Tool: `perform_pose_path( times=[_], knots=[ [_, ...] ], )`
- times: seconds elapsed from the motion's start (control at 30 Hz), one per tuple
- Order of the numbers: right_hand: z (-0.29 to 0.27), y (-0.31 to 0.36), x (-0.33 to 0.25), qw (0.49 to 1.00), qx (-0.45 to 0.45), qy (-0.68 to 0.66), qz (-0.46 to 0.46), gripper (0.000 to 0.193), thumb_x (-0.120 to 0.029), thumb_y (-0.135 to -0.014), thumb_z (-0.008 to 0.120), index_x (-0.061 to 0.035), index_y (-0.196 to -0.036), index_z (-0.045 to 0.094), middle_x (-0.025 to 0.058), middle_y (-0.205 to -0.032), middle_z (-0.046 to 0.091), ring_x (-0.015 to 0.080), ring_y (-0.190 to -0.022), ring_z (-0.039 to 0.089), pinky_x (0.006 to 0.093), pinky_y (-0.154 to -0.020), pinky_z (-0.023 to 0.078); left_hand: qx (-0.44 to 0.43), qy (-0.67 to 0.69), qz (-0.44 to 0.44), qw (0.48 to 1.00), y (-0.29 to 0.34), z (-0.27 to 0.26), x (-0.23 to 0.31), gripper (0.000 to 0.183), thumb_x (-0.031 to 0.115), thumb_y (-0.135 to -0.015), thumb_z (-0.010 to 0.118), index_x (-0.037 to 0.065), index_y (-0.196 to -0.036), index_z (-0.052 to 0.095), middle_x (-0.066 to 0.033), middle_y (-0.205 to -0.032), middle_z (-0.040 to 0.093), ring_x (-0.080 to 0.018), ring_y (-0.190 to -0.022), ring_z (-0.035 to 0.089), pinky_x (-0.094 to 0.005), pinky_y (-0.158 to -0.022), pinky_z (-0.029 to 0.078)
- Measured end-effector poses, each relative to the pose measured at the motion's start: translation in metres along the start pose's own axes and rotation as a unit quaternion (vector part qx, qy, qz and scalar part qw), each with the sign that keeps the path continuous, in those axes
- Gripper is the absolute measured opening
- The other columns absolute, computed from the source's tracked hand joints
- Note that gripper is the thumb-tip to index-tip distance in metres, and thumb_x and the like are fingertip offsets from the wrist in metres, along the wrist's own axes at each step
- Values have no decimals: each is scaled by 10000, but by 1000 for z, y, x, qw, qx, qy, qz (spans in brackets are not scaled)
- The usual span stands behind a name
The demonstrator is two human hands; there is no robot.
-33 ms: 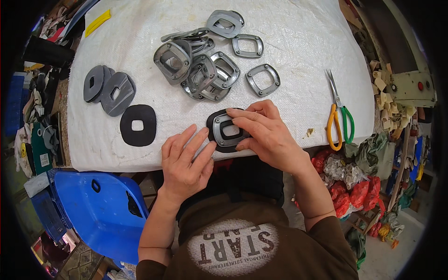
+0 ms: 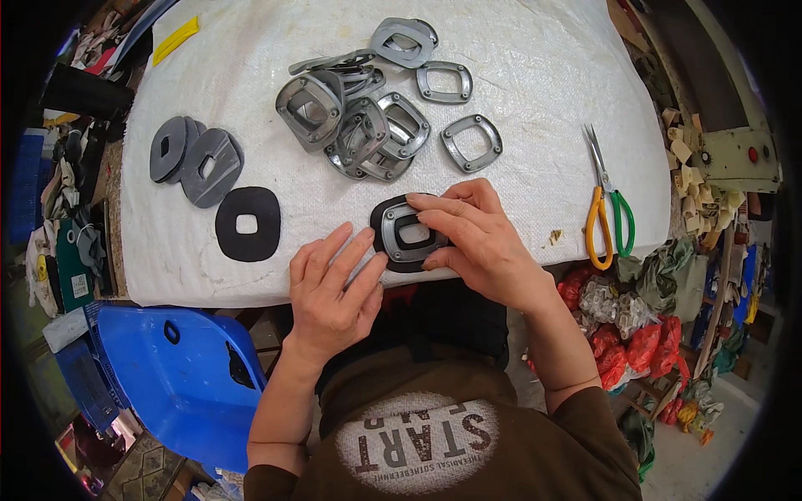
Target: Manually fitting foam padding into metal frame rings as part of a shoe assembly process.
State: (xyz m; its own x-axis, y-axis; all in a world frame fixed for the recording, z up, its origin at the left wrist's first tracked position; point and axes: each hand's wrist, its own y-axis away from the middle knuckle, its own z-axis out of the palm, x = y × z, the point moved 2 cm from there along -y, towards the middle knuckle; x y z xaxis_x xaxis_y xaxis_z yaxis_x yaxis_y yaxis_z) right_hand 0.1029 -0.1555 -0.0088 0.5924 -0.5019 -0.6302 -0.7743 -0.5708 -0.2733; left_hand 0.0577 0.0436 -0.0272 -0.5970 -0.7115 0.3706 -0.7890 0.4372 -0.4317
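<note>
Grey metal frame (image 2: 389,230) is seen at frame centre, laid flat on a black pad (image 2: 404,267) near the front edge of the table (image 2: 535,125). Frame and pad are gripped by the right hand (image 2: 484,242): fingers are bent over the frame's top and right side, thumb is pressed at its lower right. The left hand (image 2: 334,284) is held just left of them, fingers loosely spread, nothing grasped; whether the pad's edge is touched by its fingertips cannot be told.

Another black pad (image 2: 225,225) with a squarish hole is laid flat left of centre. Grey pads (image 2: 209,184) are stacked, overlapping, above and left of it. Similar frames are heaped in a pile (image 2: 382,125) at upper centre; one single frame (image 2: 451,150) is set apart at its right. Scissors (image 2: 603,185) with one orange and one green handle are placed at the right, blades pointed up. Yellow strip (image 2: 175,40) is left at upper left. Blue tub (image 2: 184,401) is placed lower left, red bags (image 2: 643,346) are bunched lower right.
</note>
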Motion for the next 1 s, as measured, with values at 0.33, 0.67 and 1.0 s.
perform_pose_path(
  times=[0.33, 0.67, 1.0],
  knots=[
    [1, 1, 0, 999, 29, -35, 15, 513, -90, -613, 736, -63, -1068, 501, 96, -1179, 542, 323, -947, 471, 388, -813, 423, 9, 4, -16, 1000, 1, -2, 1, 300, 88, -653, 617, 72, -952, 638, -102, -1118, 568, -270, -1056, 522, -389, -853, 380],
    [1, 2, -2, 1000, 17, 7, 7, 505, -91, -598, 739, -57, -1047, 511, 97, -1188, 534, 325, -956, 474, 391, -804, 431, 83, 59, 11, 995, 9, 1, 5, 295, 92, -639, 629, 134, -929, 661, -89, -1060, 522, -283, -998, 505, -408, -831, 385],
    [2, 2, -3, 999, 25, 27, -11, 523, -75, -567, 750, -42, -1026, 503, 108, -1186, 524, 341, -963, 469, 394, -801, 439, 54, -18, 5, 998, 9, 7, 10, 351, 75, -585, 647, 150, -928, 670, -58, -1117, 486, -296, -1084, 405, -409, -837, 357]
  ],
)
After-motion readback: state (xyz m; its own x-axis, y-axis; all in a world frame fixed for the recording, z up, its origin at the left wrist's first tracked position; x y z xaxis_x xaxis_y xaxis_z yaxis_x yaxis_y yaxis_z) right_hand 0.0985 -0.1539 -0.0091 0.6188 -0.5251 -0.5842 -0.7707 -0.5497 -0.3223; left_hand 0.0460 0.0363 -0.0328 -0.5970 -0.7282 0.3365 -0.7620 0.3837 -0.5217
